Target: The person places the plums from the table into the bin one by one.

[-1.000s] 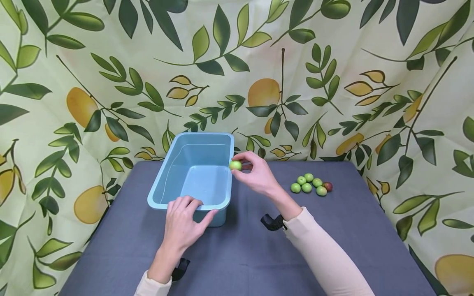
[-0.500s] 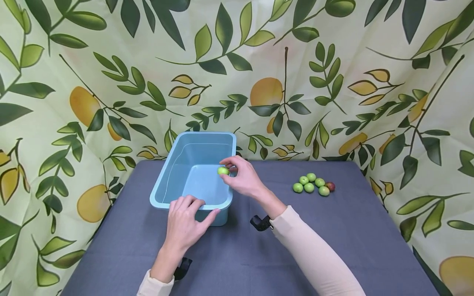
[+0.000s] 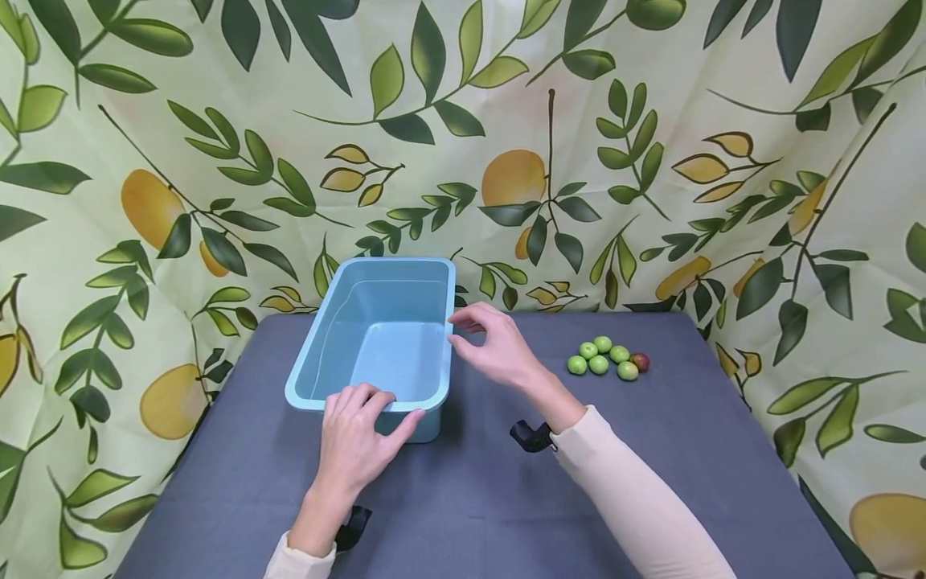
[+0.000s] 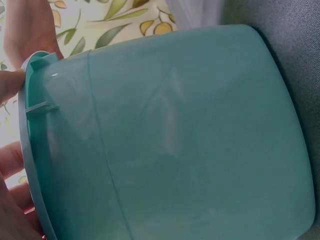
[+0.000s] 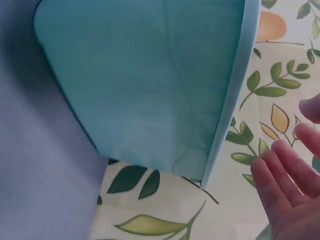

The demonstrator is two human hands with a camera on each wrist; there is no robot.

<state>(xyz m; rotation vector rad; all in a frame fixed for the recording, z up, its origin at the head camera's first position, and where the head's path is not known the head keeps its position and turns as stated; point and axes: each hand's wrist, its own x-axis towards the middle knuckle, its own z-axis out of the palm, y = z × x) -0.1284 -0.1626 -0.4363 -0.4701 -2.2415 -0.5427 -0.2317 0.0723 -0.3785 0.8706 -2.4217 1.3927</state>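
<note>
Left hand (image 3: 354, 446) first, since we go left to right: what is it doing?

— Grasping the near rim of the blue plastic tub (image 3: 398, 351), fingers curled over the edge, thumb spread along the front. I read that as steadying.

— And the tub itself?

— Upright on the grey-blue tablecloth (image 3: 492, 490), in front of the leaf-printed backdrop (image 3: 427, 181). No fruit shows in the part of its inside that the head view reaches; the strip behind the front wall is hidden.

— The right hand (image 3: 501, 350)?

— Released. Thumb and fingers are apart with nothing between them. From the head camera the fingertips overlap the tub's right edge; the right wrist view shows a gap, so I'd call it just beside, not touching.

— Where's the fruit?

— Farther right, on the cloth: six small green fruits (image 3: 598, 365) clustered, with one dark red fruit (image 3: 640, 363) at the right end. Jujubes or little plums, I can't tell which.

— So which step is this?

— My judgement: an empty-fingered moment at the tub, left bracing, right free by the rim.

— And what would the next move call for?

— For a reach to the fruit: swing well right, lower to the cloth, and pinch one gently, since close neighbours could roll if nudged.
</note>
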